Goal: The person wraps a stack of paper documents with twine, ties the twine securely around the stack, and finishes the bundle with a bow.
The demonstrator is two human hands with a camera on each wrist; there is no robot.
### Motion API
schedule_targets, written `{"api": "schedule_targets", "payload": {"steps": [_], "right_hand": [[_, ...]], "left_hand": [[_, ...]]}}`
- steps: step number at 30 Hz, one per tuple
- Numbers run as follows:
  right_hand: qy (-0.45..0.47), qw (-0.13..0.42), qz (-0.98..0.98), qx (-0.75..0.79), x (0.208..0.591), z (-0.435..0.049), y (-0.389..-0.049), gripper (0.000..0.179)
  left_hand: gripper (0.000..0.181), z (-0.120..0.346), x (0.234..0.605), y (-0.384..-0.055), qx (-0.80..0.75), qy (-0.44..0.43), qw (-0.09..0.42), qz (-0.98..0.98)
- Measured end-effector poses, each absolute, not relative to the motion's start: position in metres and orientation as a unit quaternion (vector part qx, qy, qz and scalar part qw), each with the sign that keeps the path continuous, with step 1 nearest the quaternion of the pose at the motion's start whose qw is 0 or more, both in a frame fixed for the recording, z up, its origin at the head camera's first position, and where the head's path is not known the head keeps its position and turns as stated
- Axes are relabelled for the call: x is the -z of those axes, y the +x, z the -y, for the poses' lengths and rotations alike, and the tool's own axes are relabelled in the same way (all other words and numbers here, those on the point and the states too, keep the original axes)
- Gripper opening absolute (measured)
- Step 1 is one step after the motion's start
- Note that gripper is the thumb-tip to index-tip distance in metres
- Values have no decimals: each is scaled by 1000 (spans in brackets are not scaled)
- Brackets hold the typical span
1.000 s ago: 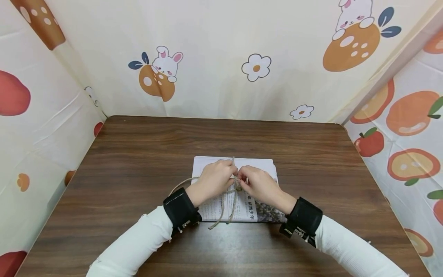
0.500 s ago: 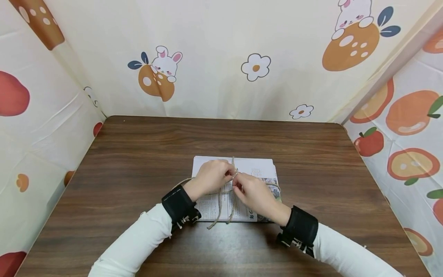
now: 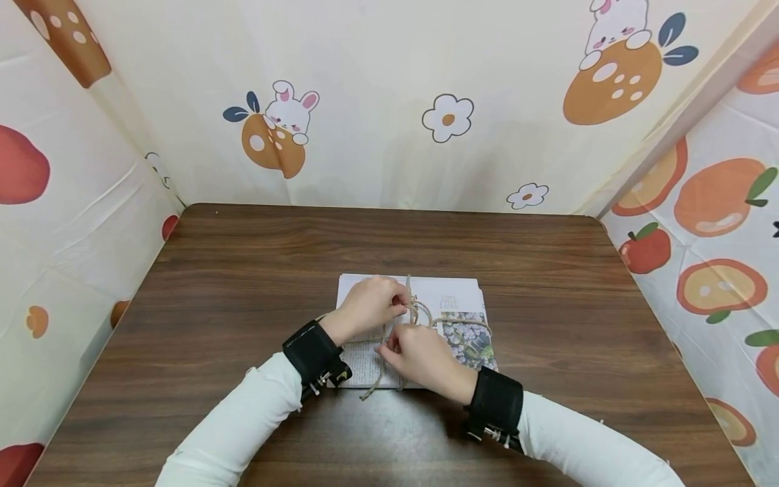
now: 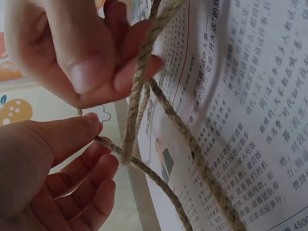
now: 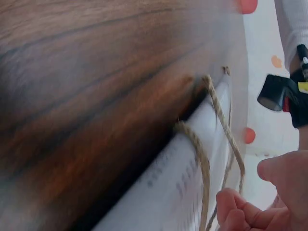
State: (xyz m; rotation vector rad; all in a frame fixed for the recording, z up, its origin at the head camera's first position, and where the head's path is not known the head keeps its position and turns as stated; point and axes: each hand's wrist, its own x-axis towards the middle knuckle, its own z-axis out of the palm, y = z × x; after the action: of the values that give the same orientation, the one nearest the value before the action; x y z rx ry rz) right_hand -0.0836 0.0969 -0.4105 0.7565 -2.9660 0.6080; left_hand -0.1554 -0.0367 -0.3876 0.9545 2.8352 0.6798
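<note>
A stack of printed newspaper (image 3: 450,291) lies on the table, with jute twine (image 3: 465,320) running across and along it. My left hand (image 3: 371,303) is over its upper middle. Thumb and forefinger pinch the twine (image 4: 108,143) in the left wrist view. Just right of these fingertips a small twine loop (image 3: 426,310) stands up. My right hand (image 3: 426,353) is lower, over the near half. In the right wrist view the right thumb (image 5: 272,171) is apart from the bent fingers, with a strand of twine (image 5: 231,139) passing close behind them.
The brown wooden table (image 3: 274,257) stretches around the stack. Patterned cloth walls (image 3: 365,149) rise behind and on both sides. Two loose twine ends (image 3: 368,392) hang over the stack's near edge. Each wrist wears a black camera band (image 3: 496,406).
My right hand has left the knot area beside the left fingers and moved down and left, towards the hanging strands. The twine loop has come into sight. The left hand barely moved.
</note>
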Motion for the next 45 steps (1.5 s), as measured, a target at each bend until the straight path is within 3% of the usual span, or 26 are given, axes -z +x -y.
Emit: {"api": "schedule_targets", "payload": {"steps": [10, 24, 45], "right_hand": [[241, -10, 949, -201, 412, -96, -84, 19], [249, -56, 937, -239, 393, -139, -82, 11], [240, -43, 956, -164, 395, -198, -90, 15]], "left_hand": [[7, 40, 391, -157, -233, 315, 43, -919], [7, 54, 402, -150, -273, 317, 24, -908], [13, 58, 413, -136, -280, 329, 11, -901]]}}
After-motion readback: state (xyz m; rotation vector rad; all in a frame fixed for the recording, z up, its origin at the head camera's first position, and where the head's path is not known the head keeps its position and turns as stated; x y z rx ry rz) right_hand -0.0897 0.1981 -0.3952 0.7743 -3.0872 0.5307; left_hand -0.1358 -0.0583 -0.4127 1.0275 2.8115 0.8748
